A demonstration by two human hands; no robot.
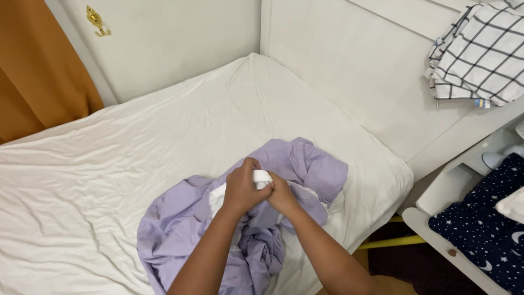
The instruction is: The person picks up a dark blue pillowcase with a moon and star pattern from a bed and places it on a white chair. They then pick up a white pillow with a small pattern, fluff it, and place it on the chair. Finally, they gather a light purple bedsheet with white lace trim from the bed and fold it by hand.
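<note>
- Both hands are down at the near edge of the bed (109, 164), working close together — the left hand (240, 188) and right hand (282, 194) meet over one small patch of cloth.
- The left hand is curled tight, fingers wrapped around a white band of fabric (262, 176) that sticks up between the two fists.
- The right hand is closed as well, pinching the same white piece from the other side — a two-handed grip that looks meant to keep that edge taut.
- Underneath lies the lilac garment (305, 164), crumpled in a loose heap on the white sheet, near the bed's right-hand near corner; part of it spills over the near edge.
- The mattress carries its weight, so the hands only manage the white trim.
- Up at the far right, a checked cloth (480, 52) rests on the white cabinet top (382, 65).
- Lower right, a dark star-print cushion (486, 229); far left, an orange curtain (33, 71).
</note>
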